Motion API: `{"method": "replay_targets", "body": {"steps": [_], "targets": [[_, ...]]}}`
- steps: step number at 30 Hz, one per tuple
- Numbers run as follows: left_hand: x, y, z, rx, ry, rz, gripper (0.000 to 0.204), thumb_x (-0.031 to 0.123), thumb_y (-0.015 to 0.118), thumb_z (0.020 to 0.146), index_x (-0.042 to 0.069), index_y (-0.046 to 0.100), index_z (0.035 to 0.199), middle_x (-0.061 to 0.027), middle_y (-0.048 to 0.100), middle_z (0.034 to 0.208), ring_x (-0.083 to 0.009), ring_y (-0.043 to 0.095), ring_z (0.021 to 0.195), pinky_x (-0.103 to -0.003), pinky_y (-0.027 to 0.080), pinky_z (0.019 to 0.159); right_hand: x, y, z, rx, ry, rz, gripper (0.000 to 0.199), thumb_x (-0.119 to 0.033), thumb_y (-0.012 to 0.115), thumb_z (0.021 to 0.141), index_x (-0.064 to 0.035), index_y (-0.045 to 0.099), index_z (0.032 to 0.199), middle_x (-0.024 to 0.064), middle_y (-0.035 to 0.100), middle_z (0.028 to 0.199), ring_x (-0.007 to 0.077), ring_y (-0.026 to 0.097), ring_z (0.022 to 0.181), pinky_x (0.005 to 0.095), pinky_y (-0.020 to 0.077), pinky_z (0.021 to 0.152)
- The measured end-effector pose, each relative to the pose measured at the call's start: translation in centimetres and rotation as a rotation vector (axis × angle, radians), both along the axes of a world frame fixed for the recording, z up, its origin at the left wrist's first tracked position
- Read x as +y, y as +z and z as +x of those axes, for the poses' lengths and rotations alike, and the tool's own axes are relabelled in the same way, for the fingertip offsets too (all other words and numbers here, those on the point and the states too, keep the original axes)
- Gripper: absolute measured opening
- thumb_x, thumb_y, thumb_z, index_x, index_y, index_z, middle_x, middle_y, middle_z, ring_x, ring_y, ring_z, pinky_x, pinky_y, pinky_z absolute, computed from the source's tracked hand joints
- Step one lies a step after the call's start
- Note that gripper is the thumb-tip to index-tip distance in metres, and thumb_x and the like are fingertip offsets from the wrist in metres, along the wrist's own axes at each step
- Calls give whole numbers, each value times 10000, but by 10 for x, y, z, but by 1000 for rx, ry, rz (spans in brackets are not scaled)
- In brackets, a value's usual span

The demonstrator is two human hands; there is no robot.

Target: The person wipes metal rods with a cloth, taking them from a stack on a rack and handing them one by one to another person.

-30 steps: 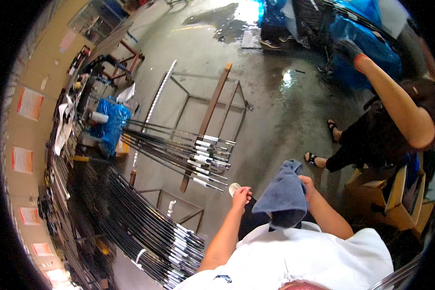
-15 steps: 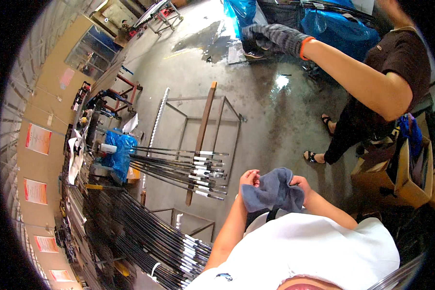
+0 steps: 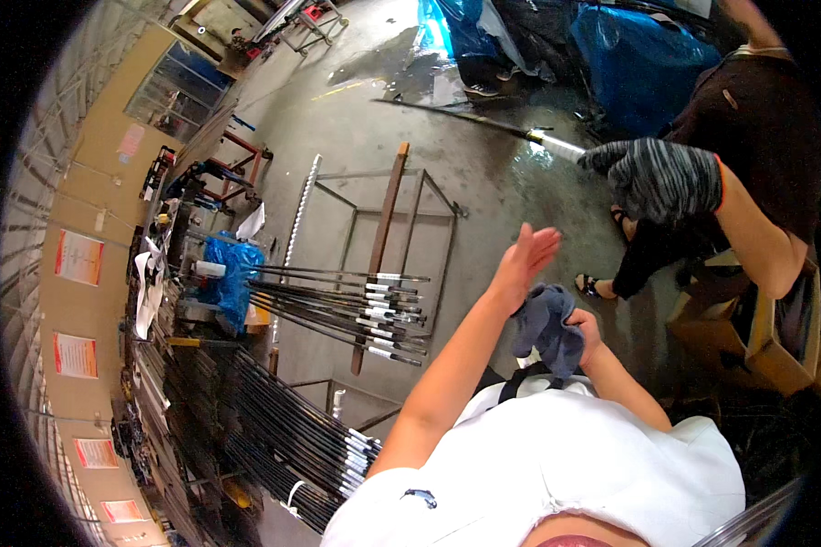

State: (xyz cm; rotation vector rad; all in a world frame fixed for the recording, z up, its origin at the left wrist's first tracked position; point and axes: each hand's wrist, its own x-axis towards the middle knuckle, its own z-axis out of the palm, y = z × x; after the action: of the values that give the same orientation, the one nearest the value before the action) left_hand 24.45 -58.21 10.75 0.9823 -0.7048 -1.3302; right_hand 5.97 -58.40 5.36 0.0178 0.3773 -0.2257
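My left hand (image 3: 527, 260) is raised with its fingers stretched out and nothing in it. Just below it, my right hand (image 3: 587, 335) is closed on a bunched grey-blue cloth (image 3: 549, 330) in front of my white shirt. Beyond my hands, a co-worker's hand (image 3: 661, 178) in a grey striped knit glove grips a thin dark rod (image 3: 483, 118) by its white end. The rod points away to the left, above the floor.
Several black rods (image 3: 328, 305) with white bands lie across a metal frame (image 3: 379, 211) with a brown bar. More rods (image 3: 274, 428) are stacked at lower left. An open cardboard box (image 3: 784, 337) stands at right, near the co-worker's legs. Blue plastic sheeting (image 3: 643, 55) covers things behind.
My left hand has let go of the cloth and moved up and right. The cloth is bunched in my right hand. The co-worker's gloved hand has come nearer, with a rod now visible in it.
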Motion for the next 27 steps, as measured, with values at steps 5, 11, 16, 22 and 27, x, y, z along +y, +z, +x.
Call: {"method": "replay_targets", "body": {"steps": [5,11,16,22,27], "targets": [[-71,47,-32,591,194,-251,673,503,406,896,7,268,1329,-131,408,1336,-221,383,1240,-334,297,1032,-2,-8,-30,111,-132,5,507,-156,436,650,29,530,1113,191,577,1107,356,550,1018,448,410,944],[-70,77,-28,609,354,-502,178,262,481,925,92,434,909,-28,546,779,-184,573,804,-397,417,925,-3,-28,-51,160,-241,25,539,-160,437,650,15,517,1153,180,567,1132,354,537,1037,444,401,954],[-9,87,28,470,644,-292,96,158,463,930,82,408,909,-7,400,667,-131,416,569,-350,432,622,-23,-18,-11,96,-95,-91,557,-147,440,661,21,486,1190,174,559,1144,335,542,1036,423,408,953],[119,56,68,-259,806,413,477,21,496,853,57,179,1209,-117,496,764,-205,531,668,-378,444,639,-27,40,110,-4,212,-289,505,-133,446,700,14,483,1181,154,574,1115,279,570,992,388,438,906],[179,36,40,-1112,878,433,704,86,569,804,37,87,1315,-242,540,1069,-326,547,997,-356,410,858,76,105,208,73,328,-546,163,-125,549,867,-56,515,1010,38,562,922,127,533,857,262,453,756]]}}
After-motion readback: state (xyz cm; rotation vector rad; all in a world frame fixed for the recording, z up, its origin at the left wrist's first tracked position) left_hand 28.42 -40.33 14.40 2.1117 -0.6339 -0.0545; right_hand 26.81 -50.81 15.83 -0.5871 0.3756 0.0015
